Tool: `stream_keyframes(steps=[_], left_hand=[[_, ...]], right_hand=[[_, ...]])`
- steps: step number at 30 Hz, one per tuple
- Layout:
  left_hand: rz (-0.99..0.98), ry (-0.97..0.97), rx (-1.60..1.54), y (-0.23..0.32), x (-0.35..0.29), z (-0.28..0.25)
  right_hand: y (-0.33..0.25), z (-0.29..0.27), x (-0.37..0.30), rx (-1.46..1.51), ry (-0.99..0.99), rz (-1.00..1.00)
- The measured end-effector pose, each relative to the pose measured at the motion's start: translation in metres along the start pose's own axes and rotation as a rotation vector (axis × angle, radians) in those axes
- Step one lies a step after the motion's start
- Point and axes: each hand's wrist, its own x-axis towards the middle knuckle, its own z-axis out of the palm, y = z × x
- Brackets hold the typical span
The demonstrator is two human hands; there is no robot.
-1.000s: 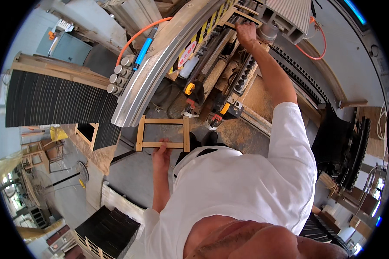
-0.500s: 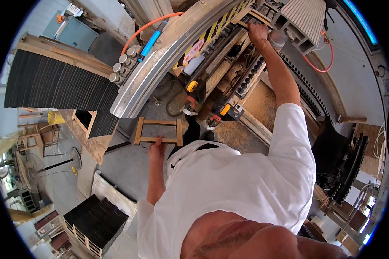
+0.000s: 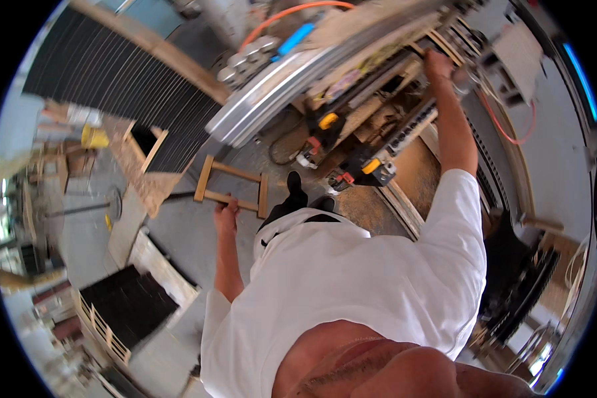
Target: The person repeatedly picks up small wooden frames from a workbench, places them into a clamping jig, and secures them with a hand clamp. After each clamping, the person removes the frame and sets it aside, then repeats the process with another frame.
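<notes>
Grasping a small wooden frame (image 3: 237,172) by its lower rail, the left hand (image 3: 226,215) sits left of the centre of the frame of view, its fingers closed around the wood. The piece has two crosspieces between two end bars and is held tilted, its right end lower than its left, above the grey floor (image 3: 192,232). Just right of it are the person's black shoes (image 3: 294,182).

The right arm stretches to the upper right, where the right hand (image 3: 438,65) rests against pale wooden strips (image 3: 446,45) at the far end of a machine. The fingers look bent, but they are partly hidden and blurred, so I cannot tell whether they clasp the wood or only press on it. A metal cylinder (image 3: 464,78) stands just beside that wrist.

Between the two hands, around the upper middle, run the machine's parallel bars, with a yellow knob (image 3: 328,121) near their lower end and sawdust (image 3: 418,186) to the right. A curved silver rail (image 3: 265,109) crosses above the held piece, with a blue tube (image 3: 293,41) and an orange hose (image 3: 292,11) behind it. Black slats (image 3: 126,79) fill the upper left in a long row; a black stack (image 3: 129,305) lies at the lower left.
</notes>
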Motion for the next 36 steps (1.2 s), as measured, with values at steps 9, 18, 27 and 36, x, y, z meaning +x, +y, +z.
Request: stream_keyframes(steps=[9, 18, 27, 36], left_hand=[[0.331, 0.172, -0.244, 0.122, 0.018, -0.098], [0.348, 0.092, -0.273, 0.246, 0.18, -0.224], [0.542, 0.219, 0.661, 0.279, 0.306, -0.198], [1.207, 0.234, 0.78, 0.271, 0.197, -0.123]], right_hand=[[-0.01, -0.051, -0.039, 0.34, 0.147, 0.196], [-0.214, -0.189, -0.253, 1.099, 0.63, -0.045], [-0.296, -0.132, -0.361, 1.24, 0.205, 0.246], [-0.324, -0.133, -0.424, 1.081, 0.079, 0.402]])
